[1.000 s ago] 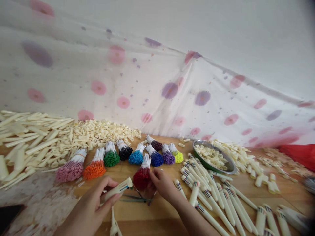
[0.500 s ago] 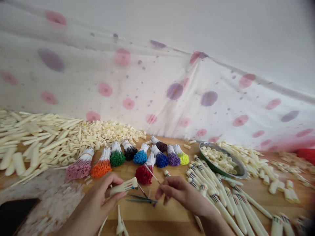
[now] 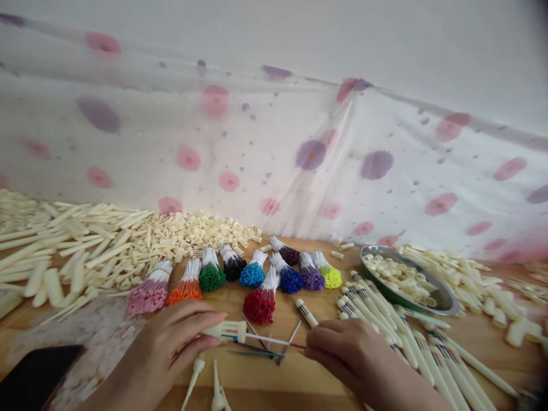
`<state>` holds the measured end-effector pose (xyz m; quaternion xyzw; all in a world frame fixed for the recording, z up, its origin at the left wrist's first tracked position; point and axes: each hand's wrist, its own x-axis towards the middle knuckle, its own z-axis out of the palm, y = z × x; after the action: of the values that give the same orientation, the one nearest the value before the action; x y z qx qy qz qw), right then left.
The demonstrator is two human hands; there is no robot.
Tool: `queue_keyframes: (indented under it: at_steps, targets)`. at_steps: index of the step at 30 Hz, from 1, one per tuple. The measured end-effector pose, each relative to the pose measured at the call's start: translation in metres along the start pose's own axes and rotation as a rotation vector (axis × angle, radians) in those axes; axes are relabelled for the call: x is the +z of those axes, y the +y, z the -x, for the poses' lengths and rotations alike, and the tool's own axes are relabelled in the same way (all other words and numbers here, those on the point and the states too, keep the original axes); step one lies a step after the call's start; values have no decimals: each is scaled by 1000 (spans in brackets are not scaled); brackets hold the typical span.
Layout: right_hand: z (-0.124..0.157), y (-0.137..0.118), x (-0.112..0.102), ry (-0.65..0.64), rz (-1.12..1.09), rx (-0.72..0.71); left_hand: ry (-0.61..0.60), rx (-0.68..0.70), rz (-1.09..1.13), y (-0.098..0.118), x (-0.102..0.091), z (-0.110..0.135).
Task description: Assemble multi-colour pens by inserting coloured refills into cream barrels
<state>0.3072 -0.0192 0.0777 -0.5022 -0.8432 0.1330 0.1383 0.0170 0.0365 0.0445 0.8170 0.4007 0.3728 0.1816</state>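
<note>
Between thumb and fingers, my left hand (image 3: 180, 339) grips a cream slotted pen barrel part (image 3: 233, 331) lying sideways, its open end facing right. My right hand (image 3: 353, 354) pinches the red end of a thin pen refill (image 3: 268, 339). The refill's white tip meets the barrel part's end; how far it goes in cannot be seen. Just below and behind it, a few loose refills (image 3: 294, 332) cross on the table. A red refill bundle (image 3: 259, 302) stands beyond them. Close to my right hand lies a short barrel with coloured slots (image 3: 306, 313).
More bundles, such as pink (image 3: 149, 292) and orange (image 3: 185, 290), line the middle. Cream parts (image 3: 103, 240) heap at left. A metal bowl (image 3: 450, 302) of parts and several multicolour pens (image 3: 449, 371) lie right. A dark phone-like slab (image 3: 40, 374) is at lower left.
My right hand has turned the refill level, bringing its white tip to the barrel part's end. My left hand has shifted slightly right. The view has tilted a little.
</note>
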Motion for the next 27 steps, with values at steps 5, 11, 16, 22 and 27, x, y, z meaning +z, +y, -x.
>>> queue_keyframes:
  at_steps: [5,11,16,22,27]
  targets:
    - [-2,-1,4,4,53,-2,21,-3,-19,4,3,2]
    - [-2,2,4,11,45,-16,-43,118,-88,0,-2,-1]
    - [-3,-5,4,-5,56,-33,-116,137,-139,1,1,0]
    - [-4,-9,4,5,88,-74,-176,144,-153,5,6,2]
    - [-2,-7,5,-11,95,-79,-133,184,-131,5,9,5]
